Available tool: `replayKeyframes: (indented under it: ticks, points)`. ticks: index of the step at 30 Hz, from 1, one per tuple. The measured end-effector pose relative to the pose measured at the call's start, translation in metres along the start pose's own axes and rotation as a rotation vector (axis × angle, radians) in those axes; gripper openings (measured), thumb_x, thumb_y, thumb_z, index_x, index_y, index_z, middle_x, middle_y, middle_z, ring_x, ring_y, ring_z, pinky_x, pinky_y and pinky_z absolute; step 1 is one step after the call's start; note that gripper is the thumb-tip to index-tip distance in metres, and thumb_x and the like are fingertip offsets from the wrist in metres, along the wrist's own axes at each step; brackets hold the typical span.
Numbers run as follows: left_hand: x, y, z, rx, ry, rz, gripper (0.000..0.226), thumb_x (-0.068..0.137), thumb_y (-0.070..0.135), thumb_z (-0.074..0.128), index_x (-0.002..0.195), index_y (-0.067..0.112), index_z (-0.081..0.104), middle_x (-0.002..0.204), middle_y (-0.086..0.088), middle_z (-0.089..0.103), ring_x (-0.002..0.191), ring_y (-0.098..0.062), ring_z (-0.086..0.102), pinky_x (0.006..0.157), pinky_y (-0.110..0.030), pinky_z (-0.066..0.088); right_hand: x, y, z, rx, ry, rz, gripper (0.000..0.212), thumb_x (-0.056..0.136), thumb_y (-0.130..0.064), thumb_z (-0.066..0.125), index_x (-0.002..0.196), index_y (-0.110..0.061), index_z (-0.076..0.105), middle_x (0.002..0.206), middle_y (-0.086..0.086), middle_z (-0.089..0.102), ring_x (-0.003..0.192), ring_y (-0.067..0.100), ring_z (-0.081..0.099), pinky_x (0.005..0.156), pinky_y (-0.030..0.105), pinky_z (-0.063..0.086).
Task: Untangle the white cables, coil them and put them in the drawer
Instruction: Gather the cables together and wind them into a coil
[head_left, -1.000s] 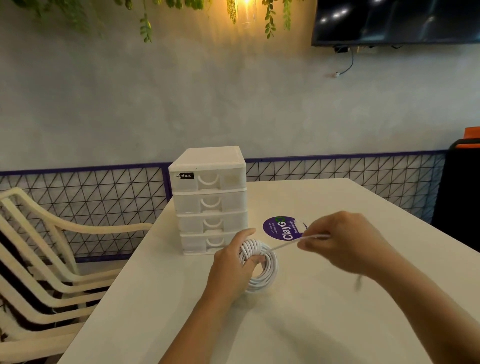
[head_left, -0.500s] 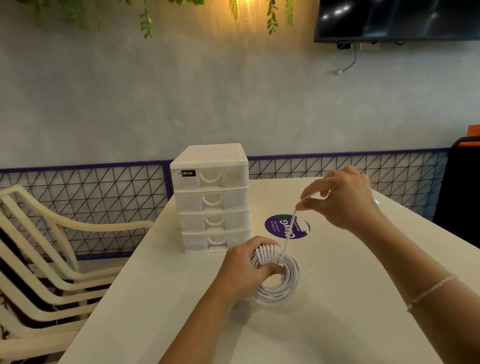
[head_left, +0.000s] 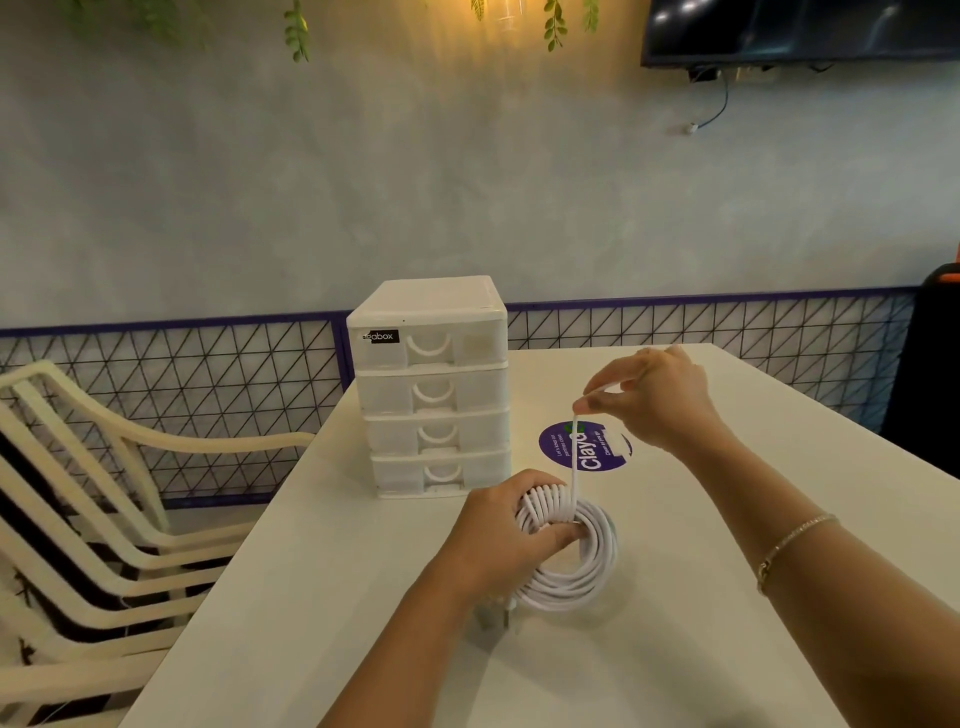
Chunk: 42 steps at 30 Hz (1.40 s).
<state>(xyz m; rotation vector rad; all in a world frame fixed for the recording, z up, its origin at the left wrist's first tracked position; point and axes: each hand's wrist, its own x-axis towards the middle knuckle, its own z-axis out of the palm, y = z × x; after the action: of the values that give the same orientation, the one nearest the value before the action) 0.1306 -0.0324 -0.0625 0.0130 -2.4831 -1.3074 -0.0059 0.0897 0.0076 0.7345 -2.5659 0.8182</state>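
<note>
A coil of white cable sits just above the white table, gripped at its upper left by my left hand, fingers curled through the loop. From the wrapped part a free end of the cable rises straight up. My right hand pinches that end between thumb and fingertips, above and to the right of the coil. A white four-drawer unit stands behind the coil with all drawers closed. A plug end shows dimly under my left wrist.
The white table carries a round purple sticker behind the coil. Stacked cream plastic chairs stand off the left edge. A wire mesh fence and grey wall lie behind; a dark object is at far right.
My right hand lifted the free cable end from low and sideways to straight above the coil. My left hand with the coil shifted slightly right and nearer.
</note>
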Motion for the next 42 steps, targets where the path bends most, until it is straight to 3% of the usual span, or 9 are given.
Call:
replayKeyframes:
  ticks: [6,11,16,19,22,27,36,39,42]
  points:
    - [-0.002,0.002,0.004,-0.053,0.039,0.056,0.028,0.075,0.029,0.076,0.089,0.039,0.054,0.077,0.015,0.06,0.067,0.003,0.056,0.061,-0.007,0.042,-0.012,0.016,0.02,0.168,-0.217,0.156,0.03,0.074,-0.039,0.075,0.096,-0.02,0.072,0.102,0.0,0.068,0.097,0.02,0.059,0.079,0.037,0.054]
    - [-0.004,0.004,0.006,-0.124,0.148,0.128,0.035,0.073,0.023,0.078,0.092,0.041,0.055,0.075,0.024,0.062,0.072,0.005,0.058,0.064,-0.006,0.041,-0.022,0.014,0.025,0.323,-0.351,0.216,0.027,0.078,-0.026,0.073,0.1,-0.01,0.071,0.095,0.0,0.061,0.097,0.017,0.054,0.087,0.037,0.05]
    - [-0.003,0.001,0.006,-0.158,0.161,0.079,0.035,0.075,0.025,0.077,0.095,0.046,0.058,0.079,0.023,0.063,0.068,-0.003,0.06,0.066,-0.018,0.051,-0.034,0.007,0.041,0.054,-0.525,0.047,0.028,0.091,-0.026,0.057,0.112,-0.011,0.067,0.116,0.003,0.065,0.105,0.016,0.055,0.092,0.03,0.045]
    - [-0.002,-0.003,0.002,-0.113,0.21,0.036,0.03,0.077,0.028,0.074,0.088,0.047,0.055,0.079,0.02,0.061,0.074,-0.011,0.064,0.069,-0.024,0.054,-0.036,0.013,0.045,-0.015,-0.481,0.07,0.041,0.088,-0.038,0.059,0.127,-0.022,0.056,0.128,-0.001,0.058,0.12,0.02,0.05,0.099,0.036,0.045]
    - [0.001,-0.007,-0.001,-0.048,0.313,0.027,0.027,0.08,0.03,0.071,0.096,0.041,0.053,0.09,0.022,0.053,0.085,-0.007,0.058,0.072,-0.01,0.048,-0.046,0.015,0.035,0.084,-0.266,0.064,0.053,0.086,-0.035,0.064,0.135,-0.024,0.046,0.136,0.001,0.05,0.121,0.021,0.047,0.097,0.032,0.045]
    - [0.008,-0.014,0.0,0.044,0.423,-0.014,0.035,0.081,0.03,0.07,0.114,0.026,0.059,0.11,0.008,0.039,0.094,-0.005,0.046,0.07,0.0,0.036,-0.091,-0.011,0.022,0.229,0.164,-0.252,0.017,0.077,-0.022,0.07,0.093,-0.022,0.073,0.113,0.009,0.063,0.107,0.028,0.057,0.086,0.027,0.038]
    - [0.005,-0.014,0.0,-0.167,0.524,-0.205,0.03,0.079,0.037,0.071,0.102,0.028,0.055,0.095,0.009,0.06,0.081,-0.007,0.058,0.06,-0.01,0.045,-0.106,-0.027,0.053,-0.034,0.073,-0.202,0.027,0.053,-0.019,0.086,0.077,-0.027,0.076,0.109,0.013,0.069,0.099,0.037,0.064,0.076,0.044,0.054]
    - [0.007,-0.016,-0.001,-0.312,0.531,-0.26,0.028,0.075,0.033,0.076,0.093,0.031,0.056,0.093,0.009,0.063,0.085,-0.012,0.063,0.071,-0.027,0.056,-0.106,-0.032,0.05,-0.011,0.047,-0.184,0.016,0.068,-0.02,0.071,0.081,-0.027,0.077,0.125,0.014,0.061,0.112,0.037,0.057,0.087,0.046,0.05]
    - [0.008,-0.015,-0.002,-0.461,0.518,-0.3,0.027,0.074,0.024,0.078,0.092,0.028,0.058,0.096,0.001,0.065,0.084,-0.019,0.066,0.071,-0.031,0.058,-0.106,-0.038,0.045,0.005,-0.054,-0.106,0.026,0.092,-0.035,0.051,0.113,-0.035,0.067,0.153,0.001,0.027,0.139,0.024,0.024,0.11,0.037,0.027]
